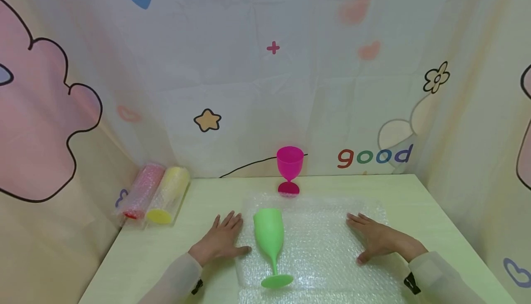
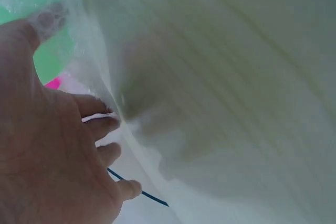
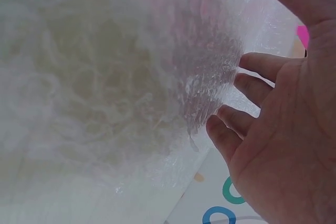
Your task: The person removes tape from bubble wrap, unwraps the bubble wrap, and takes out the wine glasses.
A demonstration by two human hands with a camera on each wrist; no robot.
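A sheet of bubble wrap (image 1: 323,248) lies spread over the middle of the table. On its left part a light green plastic goblet (image 1: 269,235) rests on its side, its foot toward me. My left hand (image 1: 224,239) touches the sheet's left edge with fingers spread and the thumb near the goblet; in the left wrist view the palm (image 2: 58,150) shows from below. My right hand (image 1: 377,238) lies on the right part of the sheet, fingers extended; its fingertips (image 3: 223,129) meet the bubble wrap in the right wrist view. Neither hand holds anything.
A bright pink goblet (image 1: 289,168) stands upright at the table's back edge, behind the sheet. At the back left lie two bubble-wrapped goblets, one pink-red (image 1: 145,188) and one yellow (image 1: 169,193). Printed curtains (image 1: 249,87) enclose the table (image 1: 199,193) at the back and sides.
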